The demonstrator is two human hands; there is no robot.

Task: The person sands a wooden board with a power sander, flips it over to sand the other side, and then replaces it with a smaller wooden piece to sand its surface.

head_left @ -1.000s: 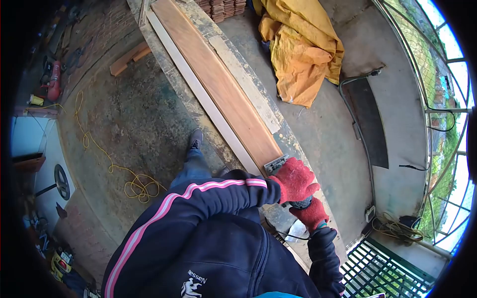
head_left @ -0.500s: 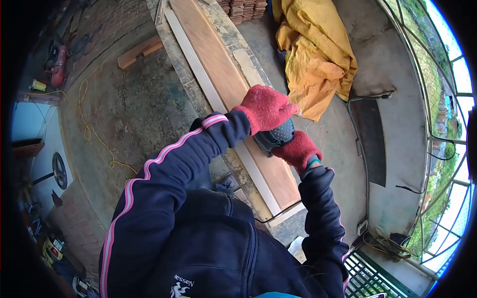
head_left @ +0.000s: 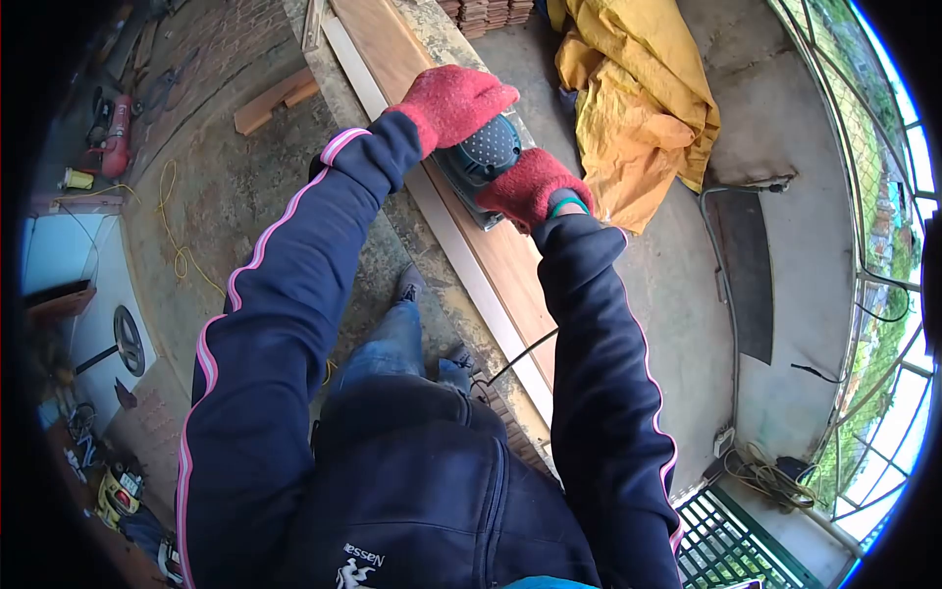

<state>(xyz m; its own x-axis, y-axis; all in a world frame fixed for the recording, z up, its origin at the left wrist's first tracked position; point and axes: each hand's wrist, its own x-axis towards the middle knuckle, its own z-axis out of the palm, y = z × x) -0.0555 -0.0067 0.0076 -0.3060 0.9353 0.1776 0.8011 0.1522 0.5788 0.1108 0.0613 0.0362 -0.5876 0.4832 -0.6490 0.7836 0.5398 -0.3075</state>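
A teal and black power sander (head_left: 488,144) with a dotted housing rests on a long brown wooden plank (head_left: 517,282). My left hand (head_left: 457,105), in a red knitted glove, is closed over the far end of the sander. Wrapped around the near end is my right hand (head_left: 537,187), in a matching red glove. Both sets of fingers are partly hidden by the gloves and the tool. A pale strip (head_left: 461,257) runs along the plank's left side. A dark power cord (head_left: 520,357) crosses the plank near my right forearm.
The plank lies on a worn, stained workbench (head_left: 339,90). A crumpled yellow tarp (head_left: 638,108) hangs to the right of it. At left are timber offcuts (head_left: 275,101), a yellow cord (head_left: 167,221) on the floor and a red fire extinguisher (head_left: 117,142). Coiled cable (head_left: 770,478) lies at lower right.
Both hands and the sander have slid away from me along the plank, up and to the left. My arms are more stretched out, and my legs now show below.
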